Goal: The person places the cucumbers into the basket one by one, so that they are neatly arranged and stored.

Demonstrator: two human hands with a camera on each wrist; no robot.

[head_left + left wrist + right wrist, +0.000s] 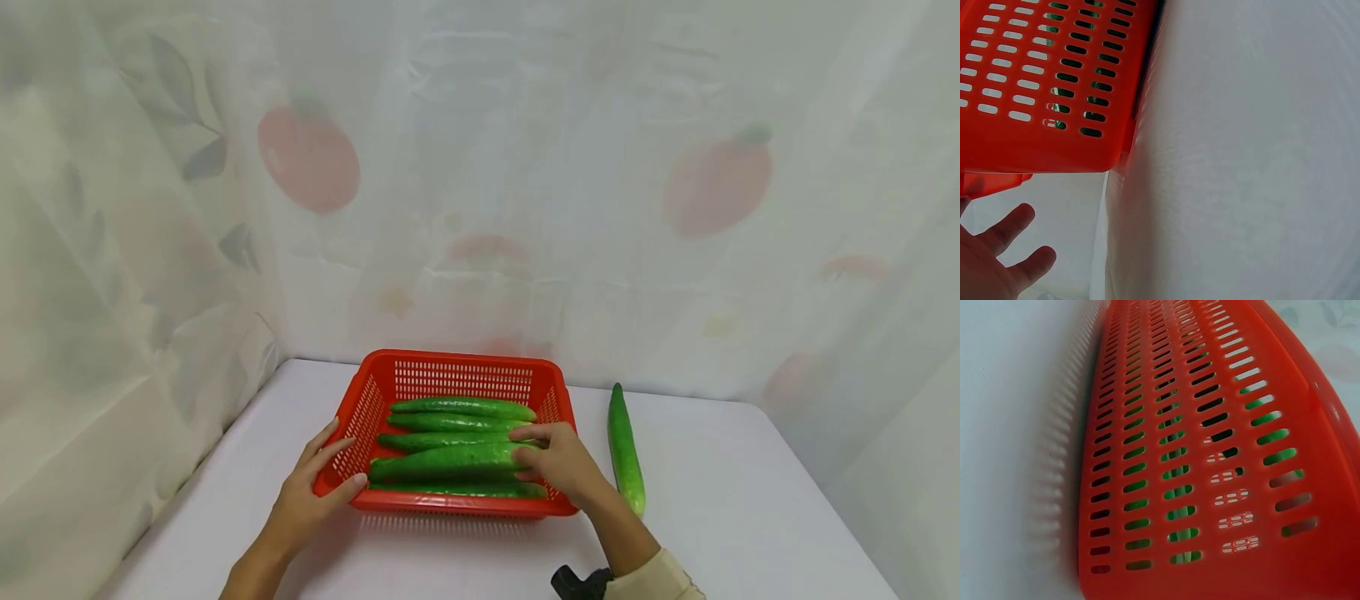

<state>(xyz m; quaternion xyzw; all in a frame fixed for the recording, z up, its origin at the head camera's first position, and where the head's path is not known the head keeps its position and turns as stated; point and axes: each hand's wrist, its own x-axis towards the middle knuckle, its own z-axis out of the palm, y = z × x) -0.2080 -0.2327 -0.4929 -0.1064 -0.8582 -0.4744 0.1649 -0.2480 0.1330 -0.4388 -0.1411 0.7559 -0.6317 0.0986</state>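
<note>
A red plastic basket (pixel 463 501) with slotted walls holds several green cucumbers (pixel 461 407) lying side by side. My right hand (pixel 561 461) reaches in over the basket's right side. Its fingers and thumb straddle the right end of a thick cucumber (pixel 450 461), which lies near the front of the row. At the basket's left front corner is my left hand (pixel 303 498), fingers spread, thumb right at the rim. In the left wrist view two of its fingertips show beside the basket wall (pixel 1041 147). The right wrist view shows only the slotted wall (pixel 1147 487), with green behind it.
One more cucumber (pixel 625 450) lies on the white table (pixel 720 500), right of the basket. A black object (pixel 581 583) is at the right sleeve (pixel 652 579). Pale curtains with fruit prints (pixel 480 167) hang behind and at both sides.
</note>
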